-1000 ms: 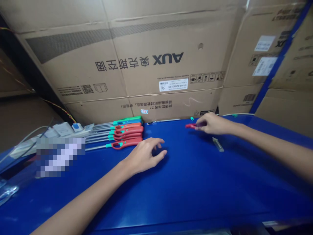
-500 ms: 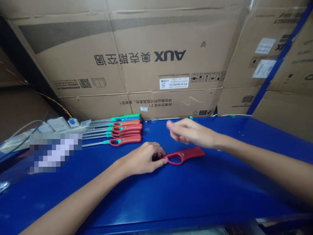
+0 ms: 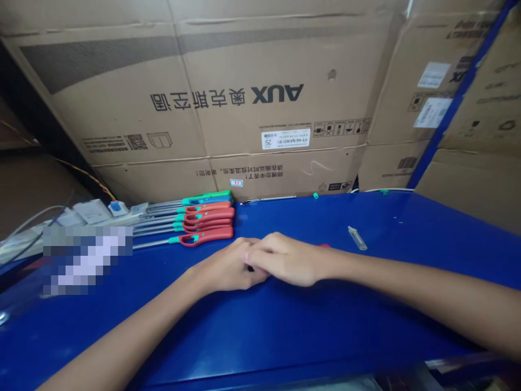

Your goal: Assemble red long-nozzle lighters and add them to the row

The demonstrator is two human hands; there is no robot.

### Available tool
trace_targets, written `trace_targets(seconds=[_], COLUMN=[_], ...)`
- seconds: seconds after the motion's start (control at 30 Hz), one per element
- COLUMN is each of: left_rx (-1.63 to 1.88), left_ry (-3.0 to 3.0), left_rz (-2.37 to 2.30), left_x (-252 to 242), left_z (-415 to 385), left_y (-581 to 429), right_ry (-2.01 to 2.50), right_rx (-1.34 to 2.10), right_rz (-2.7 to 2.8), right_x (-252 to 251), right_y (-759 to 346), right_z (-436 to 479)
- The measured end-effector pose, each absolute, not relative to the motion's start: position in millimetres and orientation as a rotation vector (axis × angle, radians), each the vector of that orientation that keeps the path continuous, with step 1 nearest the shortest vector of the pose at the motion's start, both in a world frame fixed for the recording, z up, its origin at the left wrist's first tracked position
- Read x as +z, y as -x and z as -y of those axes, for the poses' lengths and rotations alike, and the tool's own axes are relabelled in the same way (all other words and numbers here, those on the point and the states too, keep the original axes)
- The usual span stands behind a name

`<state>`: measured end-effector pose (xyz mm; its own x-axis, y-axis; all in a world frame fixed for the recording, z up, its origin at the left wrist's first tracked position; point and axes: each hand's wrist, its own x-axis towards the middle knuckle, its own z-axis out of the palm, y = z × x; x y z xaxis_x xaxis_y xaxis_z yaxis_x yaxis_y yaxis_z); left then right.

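Observation:
My left hand (image 3: pixel 234 266) is closed at the middle of the blue table (image 3: pixel 260 331), round the front end of a red lighter handle. Over its fingertips lies my right hand (image 3: pixel 287 259), its fingers bent and the two hands touching. Only a small red bit of the handle (image 3: pixel 324 246) shows behind my right wrist; the rest is covered. What my right fingers hold, if anything, is hidden. A small clear plastic piece (image 3: pixel 357 238) rests on the table beyond my right forearm.
Several long-necked lighters (image 3: pixel 207 235) lie stacked at the back left, beside a white power strip with plugs (image 3: pixel 91 210). A thin metal rod (image 3: pixel 279 198) and a small green piece (image 3: pixel 315 195) lie along the cardboard wall (image 3: pixel 244 60).
My right hand has come down and left onto my left fingers, covering most of the red handle. The clear plastic piece now shows beyond my right forearm.

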<state>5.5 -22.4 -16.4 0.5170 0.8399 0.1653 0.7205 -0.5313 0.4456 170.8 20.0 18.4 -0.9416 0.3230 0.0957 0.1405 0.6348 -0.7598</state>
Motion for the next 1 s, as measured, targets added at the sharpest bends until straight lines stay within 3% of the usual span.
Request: trace_targets(seconds=[0.2,0.4,0.6,0.73,0.83,1.0], left_rx=[0.494,0.525,0.530,0.503,0.496,0.478], left_ry=[-2.435,-2.385,-2.373,-2.392,-2.420,-2.473], left_rz=[-1.313,-1.364,-1.387,-1.376,-1.371,-1.362], left_x=[-14,-19,-19,-16,-15,-15], left_z=[20,20,18,20,22,23], left_y=[-3,-4,-4,-3,-4,-5], right_ry=[0.446,0.368,0.371,0.347,0.385,0.594], right_rx=[1.118,1.635,1.727,1.649,1.518,1.045], right_rz=[2.724,1.929,1.575,1.413,1.595,1.999], right_x=[3,-7,13,27,26,25], right_y=[-178,-179,-202,-221,-228,-234], right_z=[-10,-26,-61,-78,-80,-74])
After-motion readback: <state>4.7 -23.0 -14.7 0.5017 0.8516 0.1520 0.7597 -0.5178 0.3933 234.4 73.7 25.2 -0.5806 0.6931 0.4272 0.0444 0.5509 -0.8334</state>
